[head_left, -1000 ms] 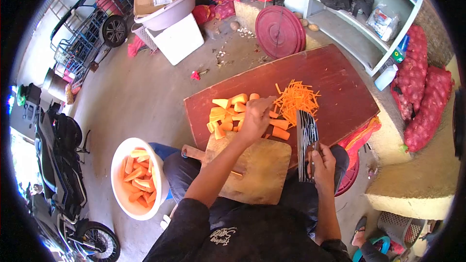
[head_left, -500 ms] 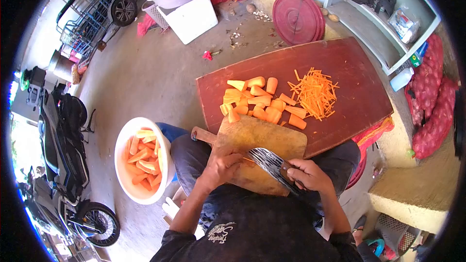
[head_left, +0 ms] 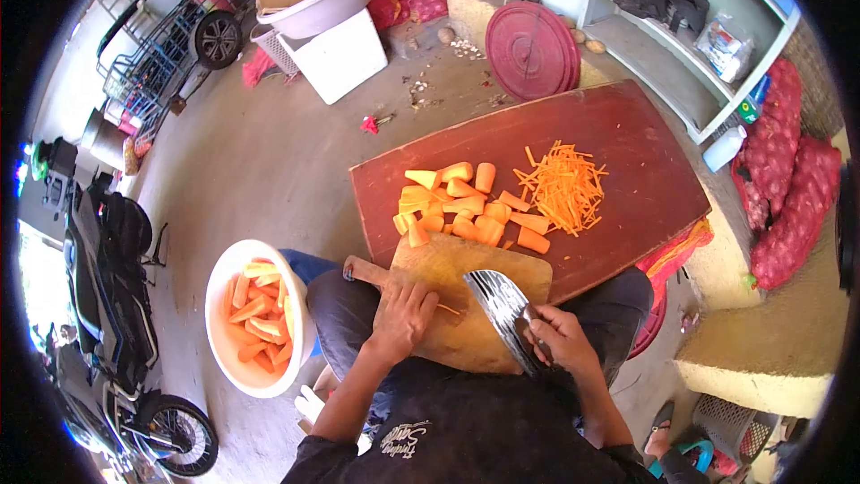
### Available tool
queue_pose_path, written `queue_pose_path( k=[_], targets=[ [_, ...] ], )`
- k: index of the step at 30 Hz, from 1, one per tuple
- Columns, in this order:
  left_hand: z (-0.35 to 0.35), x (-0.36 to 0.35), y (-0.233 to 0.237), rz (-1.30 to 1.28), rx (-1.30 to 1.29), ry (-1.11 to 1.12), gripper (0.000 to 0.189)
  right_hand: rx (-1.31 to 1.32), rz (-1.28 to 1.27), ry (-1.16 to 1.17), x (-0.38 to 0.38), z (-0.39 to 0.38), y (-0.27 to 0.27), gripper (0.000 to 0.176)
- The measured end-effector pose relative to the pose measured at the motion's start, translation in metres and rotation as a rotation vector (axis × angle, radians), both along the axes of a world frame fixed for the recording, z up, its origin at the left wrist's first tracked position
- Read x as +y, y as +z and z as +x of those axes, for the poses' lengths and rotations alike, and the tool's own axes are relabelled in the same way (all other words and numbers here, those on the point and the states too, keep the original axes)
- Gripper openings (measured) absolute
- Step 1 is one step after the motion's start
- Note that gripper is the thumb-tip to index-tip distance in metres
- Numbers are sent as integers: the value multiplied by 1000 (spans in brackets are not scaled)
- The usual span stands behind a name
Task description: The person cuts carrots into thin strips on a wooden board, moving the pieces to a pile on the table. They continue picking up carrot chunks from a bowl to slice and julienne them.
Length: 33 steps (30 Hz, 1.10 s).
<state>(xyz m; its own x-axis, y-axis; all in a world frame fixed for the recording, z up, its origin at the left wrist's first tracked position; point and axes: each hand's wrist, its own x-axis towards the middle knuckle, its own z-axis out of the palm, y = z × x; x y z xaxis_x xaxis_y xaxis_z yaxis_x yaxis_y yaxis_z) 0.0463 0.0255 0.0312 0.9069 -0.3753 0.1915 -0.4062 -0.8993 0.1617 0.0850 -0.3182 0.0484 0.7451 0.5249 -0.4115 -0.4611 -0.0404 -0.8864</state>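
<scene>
My left hand (head_left: 405, 315) lies on the left part of the wooden cutting board (head_left: 488, 278), its fingers bent close together and pressing down. A thin carrot slice (head_left: 448, 309) pokes out beside the fingertips; the rest is hidden under them. In my right hand (head_left: 563, 338) is the dark handle of a broad-bladed kitchen knife (head_left: 498, 303). Its blade slants across the board's right half, apart from the left hand. The board rests over my lap against a red-brown table. On that table lie cut carrot chunks (head_left: 461, 202) and a heap of carrot sticks (head_left: 564, 188).
The red-brown table (head_left: 645, 152) spans the space in front. A white bucket (head_left: 215, 327) of peeled carrots stands at left. Motorcycles (head_left: 112, 278) are farther left. A shelf (head_left: 640, 49) and red net sacks (head_left: 770, 152) stand right, near a concrete step (head_left: 743, 385).
The knife has swung right, away from my left hand. My left hand has shifted slightly left and flattened onto the board. The whole view has also tilted a little.
</scene>
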Motion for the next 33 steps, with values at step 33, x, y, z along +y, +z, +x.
queue_pose_path(
  k=[33],
  targets=[
    [126,39,-21,-868,-37,517,17,-40,28,-8,-4,-6,-23,30]
  ],
)
